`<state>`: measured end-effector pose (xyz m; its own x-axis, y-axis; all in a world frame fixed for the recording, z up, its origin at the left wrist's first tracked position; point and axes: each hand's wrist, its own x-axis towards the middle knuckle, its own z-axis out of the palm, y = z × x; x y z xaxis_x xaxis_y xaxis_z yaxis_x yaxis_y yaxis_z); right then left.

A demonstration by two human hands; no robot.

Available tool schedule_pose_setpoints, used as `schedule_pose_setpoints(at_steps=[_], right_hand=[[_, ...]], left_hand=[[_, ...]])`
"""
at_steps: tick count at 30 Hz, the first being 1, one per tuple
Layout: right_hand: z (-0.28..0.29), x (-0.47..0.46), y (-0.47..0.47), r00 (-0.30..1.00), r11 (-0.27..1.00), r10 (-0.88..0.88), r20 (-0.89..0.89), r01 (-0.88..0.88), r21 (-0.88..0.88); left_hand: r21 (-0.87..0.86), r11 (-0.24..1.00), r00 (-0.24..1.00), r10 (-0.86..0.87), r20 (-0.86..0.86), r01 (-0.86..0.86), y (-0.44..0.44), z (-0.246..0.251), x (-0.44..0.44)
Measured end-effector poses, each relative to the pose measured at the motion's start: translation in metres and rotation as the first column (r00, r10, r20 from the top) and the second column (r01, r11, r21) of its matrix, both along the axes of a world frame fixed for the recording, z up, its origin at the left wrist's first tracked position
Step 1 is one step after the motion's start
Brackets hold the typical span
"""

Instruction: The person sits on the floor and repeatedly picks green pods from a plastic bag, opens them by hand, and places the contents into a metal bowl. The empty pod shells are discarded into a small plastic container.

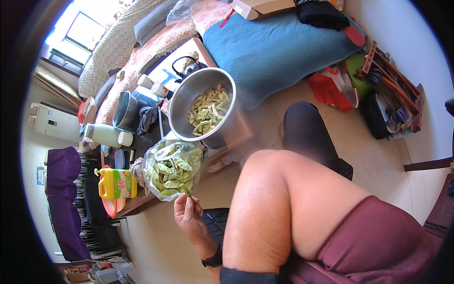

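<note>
My left hand (188,213), with a black band at the wrist, pinches a green bean pod (185,190) between thumb and fingers. The pod overlaps the near edge of a clear plastic bag (198,159) full of flat green bean pods (173,167). Beyond the bag, a stainless steel basin (227,120) leans towards me, with bean pieces (209,110) heaped inside. A bent bare arm (262,206) crosses close before the camera, under a maroon sleeve (372,238). It appears to be my right arm. My right hand is out of view.
A yellow pump jug (118,184), a pale green flask (106,135), paper cups (159,88) and a dark kettle (189,65) stand on the low table. A blue-covered seat (269,53) lies behind. A wooden rack (393,85) and red bag (330,88) stand right.
</note>
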<state>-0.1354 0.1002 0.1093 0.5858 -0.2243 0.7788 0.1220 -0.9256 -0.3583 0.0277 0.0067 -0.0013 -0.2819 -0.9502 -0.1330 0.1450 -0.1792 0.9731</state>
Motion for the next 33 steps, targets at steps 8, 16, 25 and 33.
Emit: schedule_pose_setpoints(at_steps=[8,16,25,33], right_hand=[[0.013,0.0,0.008,0.997,1.0,0.005,-0.073,-0.007,-0.025],[0.024,-0.001,0.017,0.992,0.997,0.04,-0.123,-0.047,-0.055],[0.038,-0.009,0.026,0.979,0.99,0.085,-0.188,-0.104,-0.094],[0.061,-0.03,0.034,0.966,0.974,0.121,-0.227,-0.16,-0.159]], left_hand=[[0.0,0.999,0.998,-0.042,-0.044,0.042,-0.001,0.0,-0.002],[-0.04,0.995,0.991,-0.09,-0.098,0.086,-0.001,0.0,0.003],[-0.019,0.995,0.989,-0.097,-0.113,0.095,-0.002,0.002,-0.001],[-0.051,0.993,0.991,-0.11,-0.081,0.106,-0.003,0.002,0.002]])
